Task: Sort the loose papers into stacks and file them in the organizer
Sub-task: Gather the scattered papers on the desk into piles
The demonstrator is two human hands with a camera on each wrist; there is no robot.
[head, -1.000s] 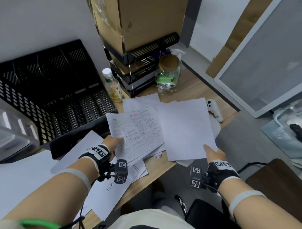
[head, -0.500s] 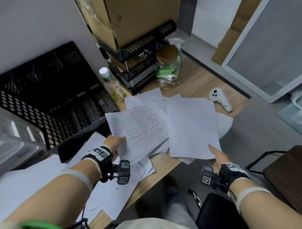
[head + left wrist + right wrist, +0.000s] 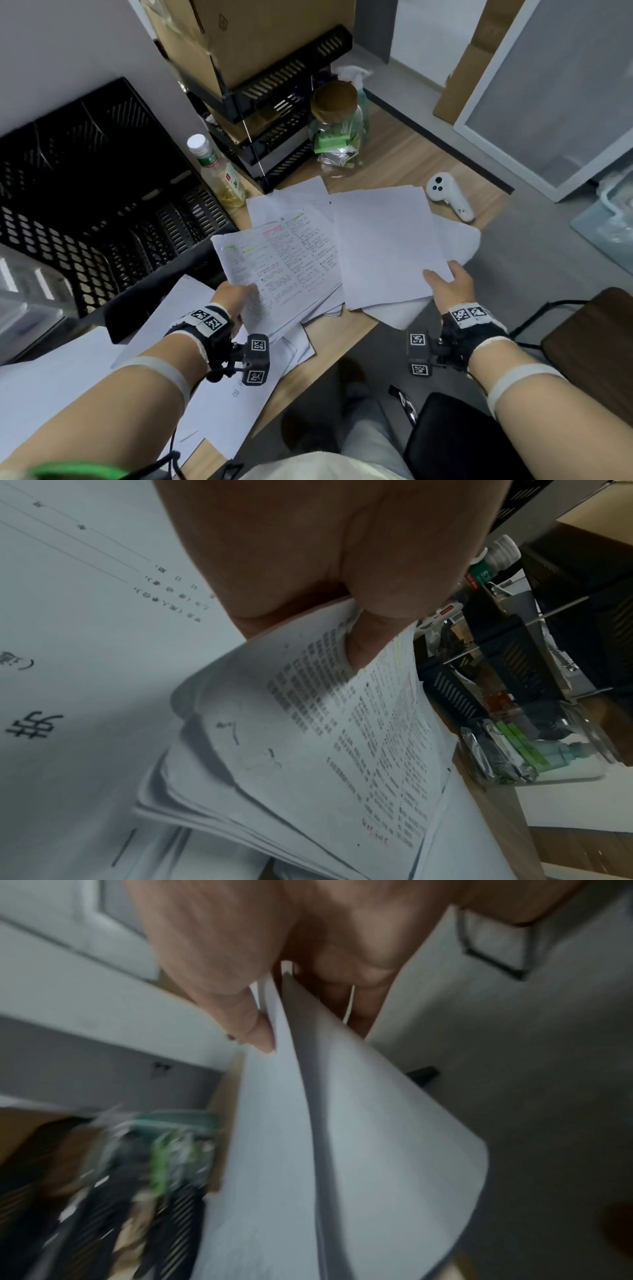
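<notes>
One black perforated plastic organizer [image 3: 85,192] sits at the left of the wooden desk [image 3: 394,161], beside one clear bottle [image 3: 219,171]. The left hand [image 3: 236,298] pinches a thick stack of printed pages [image 3: 284,263], thumb on top, held just above loose sheets [image 3: 212,404] on the desk. One cork-lidded glass jar [image 3: 337,126] stands behind. The right hand [image 3: 452,287] pinches a few blank white sheets [image 3: 387,240], curved and limp. One white controller [image 3: 448,200] lies beyond.
</notes>
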